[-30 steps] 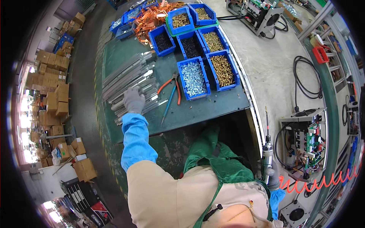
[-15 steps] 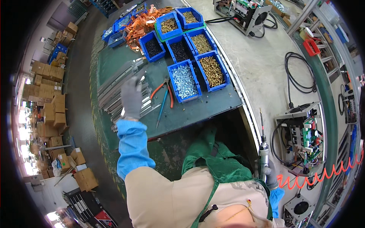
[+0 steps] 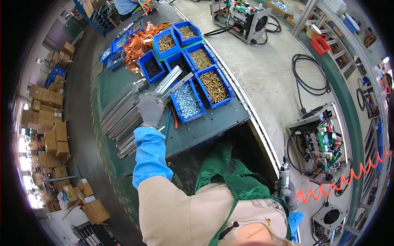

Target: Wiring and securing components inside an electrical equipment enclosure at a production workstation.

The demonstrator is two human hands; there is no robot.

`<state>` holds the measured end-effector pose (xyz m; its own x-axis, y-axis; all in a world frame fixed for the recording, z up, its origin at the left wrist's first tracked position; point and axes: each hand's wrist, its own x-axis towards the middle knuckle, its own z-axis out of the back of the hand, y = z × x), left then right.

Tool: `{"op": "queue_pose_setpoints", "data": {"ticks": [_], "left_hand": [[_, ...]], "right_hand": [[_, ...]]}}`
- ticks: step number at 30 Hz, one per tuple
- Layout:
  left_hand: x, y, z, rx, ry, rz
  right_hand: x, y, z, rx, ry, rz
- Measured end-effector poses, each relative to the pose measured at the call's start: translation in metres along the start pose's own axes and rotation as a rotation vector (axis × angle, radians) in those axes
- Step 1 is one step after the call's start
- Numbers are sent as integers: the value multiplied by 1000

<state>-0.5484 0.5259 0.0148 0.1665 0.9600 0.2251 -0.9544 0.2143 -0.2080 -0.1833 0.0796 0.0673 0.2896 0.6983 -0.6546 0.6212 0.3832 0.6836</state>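
My left hand [image 3: 151, 107], in a grey glove, is closed on a couple of long metal strips [image 3: 170, 80] over the dark green bench. Their far ends reach over the blue bins. Under and left of this hand lies a pile of similar grey metal strips [image 3: 123, 119]. My right hand [image 3: 292, 197], gloved too, grips a pneumatic screwdriver [image 3: 284, 174] with its long bit pointing up, beside my body at the right. Red-handled pliers [image 3: 174, 117] and a thin blue tool [image 3: 168, 123] lie just right of my left hand, partly hidden by it and the strips.
Blue bins hold silver nuts [image 3: 186, 101], brass-coloured screws [image 3: 213, 87] and black screws [image 3: 152, 68]. Copper-coloured parts [image 3: 139, 45] are heaped farther back. On the conveyor at right stand open-framed electrical units [image 3: 322, 143] with black cables. A red coiled hose [image 3: 328, 189] stretches across the right.
My left hand has moved right and nearer, lifting metal strips off the pile, their ends now over the bins. The view has shifted slightly. My right hand still holds the screwdriver.
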Motion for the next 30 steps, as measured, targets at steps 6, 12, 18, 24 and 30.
{"op": "queue_pose_setpoints", "data": {"ticks": [6, 12, 18, 24, 30], "left_hand": [[16, -31, -20, 353, 20, -94], [30, -70, 25, -338, -233, 38], [14, -233, 33, -1204, 374, -365], [-82, -423, 47, -719, 192, -1450], [-144, -504, 57, -384, 107, -1619]], "right_hand": [[-7, 5, 0, 24, -60, 29], [-51, 1, 17, 36, -101, 56], [-103, -24, 23, 131, -211, 117], [-125, -62, 3, 267, -286, 167], [-110, -98, -29, 401, -408, 313]]}}
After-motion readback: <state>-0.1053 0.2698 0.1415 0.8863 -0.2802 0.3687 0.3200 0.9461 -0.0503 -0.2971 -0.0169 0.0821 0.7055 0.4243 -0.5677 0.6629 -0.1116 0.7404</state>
